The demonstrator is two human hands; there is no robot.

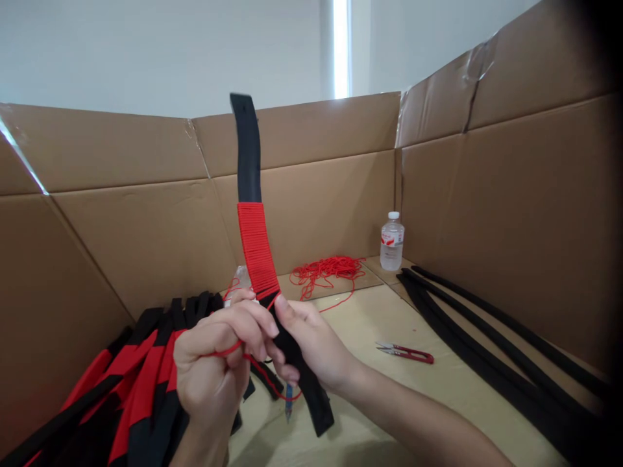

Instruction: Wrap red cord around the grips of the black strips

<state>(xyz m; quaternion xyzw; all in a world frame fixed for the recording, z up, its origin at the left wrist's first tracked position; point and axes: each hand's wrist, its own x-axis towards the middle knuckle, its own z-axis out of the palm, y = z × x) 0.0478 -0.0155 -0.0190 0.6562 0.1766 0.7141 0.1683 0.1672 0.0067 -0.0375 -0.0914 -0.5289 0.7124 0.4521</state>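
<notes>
1 curled left hand (pixel 211 363) holding cord (pixel 226 352), right hand (pixel 318 347) clasping strip (pixel 250 162), we're apparently wrapping, next turn likely needing tension.

Surface (pixel 357 331), pale yellowish, is enclosed by tall brown cardboard panels (pixel 331 214) at back, left and right. Each panel is crossed by a roughly horizontal crease. Clear tape (pixel 479 61) is seen at the upper seam on the right. A plain pale wall (pixel 160 58) is exposed above the cardboard; it is interrupted by a bright vertical strip of light (pixel 341 48). A thin slanting bright line (pixel 22 155) is noted at far left. The right edge is darkened.
</notes>
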